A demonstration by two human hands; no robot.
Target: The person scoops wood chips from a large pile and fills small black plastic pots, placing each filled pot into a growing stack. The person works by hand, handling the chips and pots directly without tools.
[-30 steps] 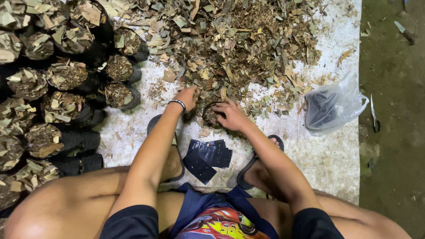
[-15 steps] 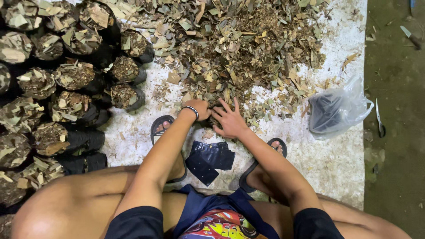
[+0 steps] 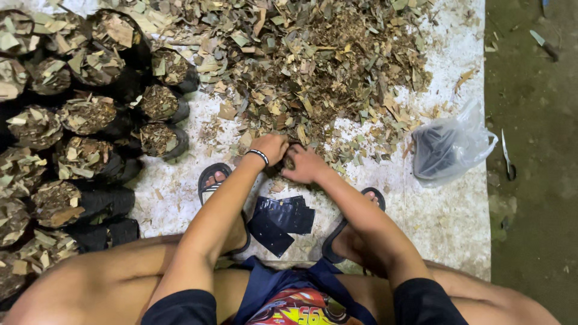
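Both the left hand (image 3: 272, 146) and right hand (image 3: 306, 165) close their grip on a small black bag (image 3: 288, 161) at the leaf pile's (image 3: 313, 66) edge, above flat black bags (image 3: 282, 221), beside roughly fifteen filled black bags (image 3: 90, 114) and one clear plastic bag (image 3: 451, 144).

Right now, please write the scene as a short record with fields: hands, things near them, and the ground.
left hand: at the near edge of the pile of dry leaf litter
right hand: beside it, on a small dark thing, unclear
black flat bags: on the white sheet between the feet
filled black bags: in rows, left
clear plastic bag: right
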